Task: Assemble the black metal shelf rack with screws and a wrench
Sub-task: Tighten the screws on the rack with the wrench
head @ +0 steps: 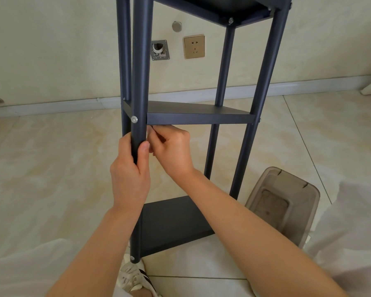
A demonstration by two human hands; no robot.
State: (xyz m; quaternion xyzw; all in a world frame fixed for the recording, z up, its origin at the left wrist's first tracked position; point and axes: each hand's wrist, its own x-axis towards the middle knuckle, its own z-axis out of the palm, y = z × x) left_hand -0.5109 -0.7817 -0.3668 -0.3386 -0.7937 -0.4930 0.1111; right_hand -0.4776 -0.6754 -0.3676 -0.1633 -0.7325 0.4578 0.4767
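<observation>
- Black metal shelf rack [242, 108] stands upright on the tiled floor [51, 159], right in front of both hands. Top, middle and bottom shelves are already on the posts.
- Left hand [130, 168] is wrapped round the front left post [140, 82], thumb on the near face, just below the middle shelf [197, 116].
- Right hand [172, 151] sits just beside the left, fingertips bunched at the post's inner side under the shelf edge, pinching a thin tool [156, 133]. Probably the wrench, but it is too small to be sure.
- Silver screw [134, 119] sits in the post just above the left hand and looks seated.
- Step in hand, judged: tightening the middle-shelf joint at this post.
- To do it well: keep the left grip firm so the post doesn't twist, keep the tool square to the fastener, and make short turns because the shelf lip crowds the fingers.
- Other screws show at the post foot [132, 258] below the left wrist and at the far shelf corner [259, 120] beyond the right hand.
- In the way: the left thumb and the post sit close to the right fingertips, leaving little swing room.
- Translucent plastic bin [287, 202] is on the floor just right of the right forearm; contents unclear.
- Wall socket [194, 47] and open wall box [160, 50] are above the hands, behind the rack.
- Sandal [135, 277] is between the forearms, touching the post foot or very near it.
</observation>
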